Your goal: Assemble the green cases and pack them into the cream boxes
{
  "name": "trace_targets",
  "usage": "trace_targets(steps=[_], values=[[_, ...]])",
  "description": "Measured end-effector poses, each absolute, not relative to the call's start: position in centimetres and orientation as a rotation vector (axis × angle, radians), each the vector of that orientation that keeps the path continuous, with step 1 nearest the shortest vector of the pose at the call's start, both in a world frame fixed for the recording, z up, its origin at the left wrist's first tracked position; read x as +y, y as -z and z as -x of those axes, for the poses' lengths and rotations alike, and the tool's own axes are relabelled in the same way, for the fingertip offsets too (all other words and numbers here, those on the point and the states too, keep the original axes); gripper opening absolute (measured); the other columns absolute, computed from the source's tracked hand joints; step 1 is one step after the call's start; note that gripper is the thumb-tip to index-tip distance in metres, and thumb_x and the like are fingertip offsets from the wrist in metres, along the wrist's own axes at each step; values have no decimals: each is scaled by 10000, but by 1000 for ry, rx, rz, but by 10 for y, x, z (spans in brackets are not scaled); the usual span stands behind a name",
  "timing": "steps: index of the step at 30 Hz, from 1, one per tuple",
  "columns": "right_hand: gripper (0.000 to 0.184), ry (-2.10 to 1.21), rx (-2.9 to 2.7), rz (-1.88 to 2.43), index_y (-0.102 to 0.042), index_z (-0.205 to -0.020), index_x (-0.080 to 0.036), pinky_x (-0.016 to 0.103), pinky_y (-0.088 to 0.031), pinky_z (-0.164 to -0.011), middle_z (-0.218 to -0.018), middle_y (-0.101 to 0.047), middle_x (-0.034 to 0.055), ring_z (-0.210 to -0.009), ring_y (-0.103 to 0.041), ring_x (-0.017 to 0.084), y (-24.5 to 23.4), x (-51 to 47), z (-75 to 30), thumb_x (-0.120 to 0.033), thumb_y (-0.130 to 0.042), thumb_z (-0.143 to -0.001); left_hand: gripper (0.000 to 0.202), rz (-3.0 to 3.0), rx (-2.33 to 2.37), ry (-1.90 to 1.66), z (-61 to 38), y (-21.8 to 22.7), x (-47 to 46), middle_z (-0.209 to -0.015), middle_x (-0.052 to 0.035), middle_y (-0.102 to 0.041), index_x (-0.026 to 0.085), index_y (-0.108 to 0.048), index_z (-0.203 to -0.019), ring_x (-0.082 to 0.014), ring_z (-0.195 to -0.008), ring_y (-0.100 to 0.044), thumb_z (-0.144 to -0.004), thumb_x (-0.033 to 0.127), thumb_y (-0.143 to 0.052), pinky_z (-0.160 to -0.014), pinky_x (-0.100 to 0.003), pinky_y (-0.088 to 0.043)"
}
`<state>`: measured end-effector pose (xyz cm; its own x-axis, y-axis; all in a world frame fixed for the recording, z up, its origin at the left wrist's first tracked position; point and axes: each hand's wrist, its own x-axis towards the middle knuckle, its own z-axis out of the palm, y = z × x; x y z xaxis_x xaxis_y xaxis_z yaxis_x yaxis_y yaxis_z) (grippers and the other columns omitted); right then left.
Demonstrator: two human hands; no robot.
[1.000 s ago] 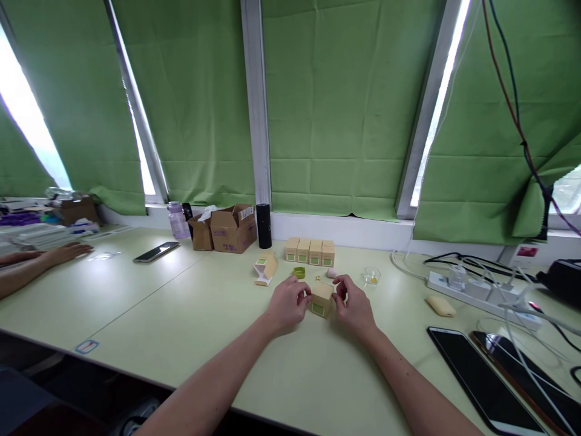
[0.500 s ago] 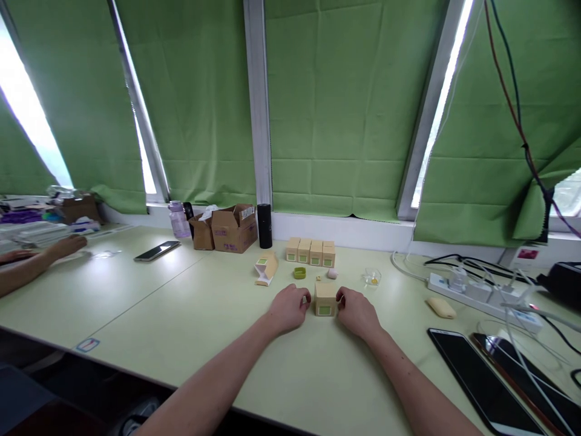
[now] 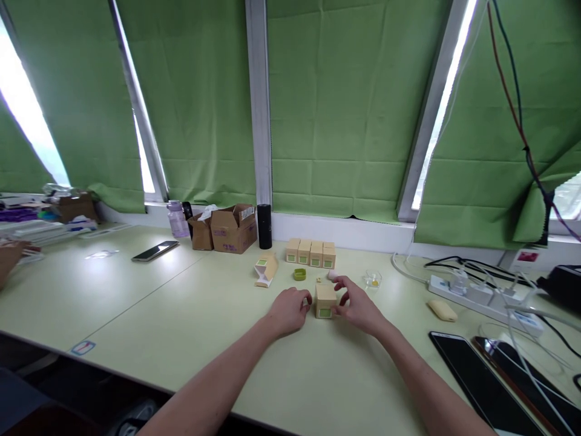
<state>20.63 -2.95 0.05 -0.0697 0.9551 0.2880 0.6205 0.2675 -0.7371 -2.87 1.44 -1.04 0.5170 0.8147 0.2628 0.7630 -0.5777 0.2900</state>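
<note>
A small kraft cardboard box [image 3: 325,297] with a green label stands upright on the table between my hands. My left hand [image 3: 291,310] rests at its left side, fingers loosely curled, thumb and index slightly apart, holding nothing. On the right, my right hand [image 3: 358,304] is open, its thumb by the box's right side and its index finger reaching over towards a small pale pink object [image 3: 333,274]. Behind the box lie a green open case [image 3: 299,274] and a tiny yellowish piece [image 3: 318,280]. An opened carton [image 3: 266,269] lies farther left.
Several matching boxes [image 3: 310,252] stand in a row at the back. A clear small container [image 3: 373,279] is to the right, near a power strip [image 3: 481,300] with cables. Two larger cardboard boxes [image 3: 233,230] and a black bottle [image 3: 264,226] stand back left. Another person's hand [image 3: 13,254] shows far left.
My right hand has opened, its index finger lifting and stretching forward and left over the box's right edge. My left hand barely moved. The other person's hand has drawn back left.
</note>
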Motion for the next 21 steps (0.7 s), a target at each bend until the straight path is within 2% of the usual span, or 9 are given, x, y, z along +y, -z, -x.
trace_targets(steps=[2,5,10,13,16,19,21], values=[[602,-467,-1800,1466,-551,-1293,-314,296,-492,-687,-1229,-674,27,-767,-660,156,-6,-32,-196,-195,-711,-725,204,-2624,1367,-562,29,11,15,-912,-97,-713,238,-727,-1013,-278,-874,-682,-890,204,-568,-747,-339,-485],[523,-456,-1862,1505,-604,-1205,-288,289,-470,-685,-1159,-713,26,-792,-659,172,-13,-31,-186,-142,-705,-713,223,-2639,1369,-557,28,10,14,-906,-102,-712,234,-726,-1021,-283,-867,-681,-893,190,-548,-746,-344,-485],[476,-534,-1942,1413,-668,-1102,-253,280,-498,-694,-1046,-743,16,-755,-661,165,-20,-9,-196,-96,-741,-659,226,-2623,1367,-558,28,8,12,-907,-100,-706,233,-729,-1038,-276,-873,-678,-903,199,-551,-763,-346,-488],[436,-380,-1890,1569,-686,-1089,-242,263,-502,-682,-975,-749,10,-740,-675,164,-28,17,-219,-90,-749,-686,216,-2603,1365,-545,28,7,11,-930,-97,-709,231,-727,-1031,-269,-899,-676,-909,199,-552,-796,-350,-495],[436,-257,-1789,1689,-658,-1180,-206,278,-500,-715,-1096,-731,72,-807,-678,183,-39,45,-248,-130,-734,-757,207,-2602,1355,-531,26,7,11,-940,-100,-714,229,-723,-1023,-277,-940,-674,-907,189,-555,-832,-365,-497],[474,-133,-1719,1812,-644,-1228,-134,313,-483,-765,-1210,-667,165,-898,-674,231,-44,68,-271,-117,-735,-763,216,-2608,1357,-516,25,7,12,-927,-97,-711,231,-721,-1026,-275,-925,-674,-912,188,-544,-836,-372,-496],[473,-81,-1717,1855,-651,-1242,-125,318,-472,-785,-1241,-646,180,-964,-670,254,-42,78,-279,-97,-715,-775,224,-2611,1361,-507,25,7,12,-925,-94,-711,235,-721,-1033,-275,-925,-674,-915,191,-536,-835,-374,-496]])
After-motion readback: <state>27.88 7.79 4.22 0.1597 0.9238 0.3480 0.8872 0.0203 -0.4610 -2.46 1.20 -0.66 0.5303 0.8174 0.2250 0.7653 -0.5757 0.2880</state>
